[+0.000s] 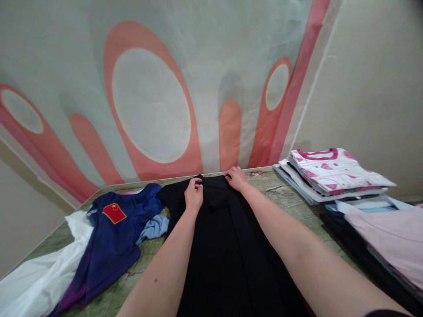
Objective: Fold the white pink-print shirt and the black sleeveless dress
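A black short-sleeved shirt [218, 246] lies spread in front of me, its upper end near the table's far edge. One sleeve sticks out to the left; on the right, a strip of the cloth looks folded inward. My left hand [194, 194] has its fingers curled at the shirt's upper left, by the collar area, pinching the fabric. At the upper right corner, my right hand [235, 178] grips the cloth with bent fingers. Both forearms reach across the shirt and cover parts of it.
Left of the shirt lie a navy jersey [109, 251] with a red flag patch, a white garment [42, 273] and a light blue cloth [153, 228]. Two stacks stand right: a white-and-pink patterned top [340, 169] on one, a pink garment [393, 242] on the other. A printed wall covering [208, 66] rises behind.
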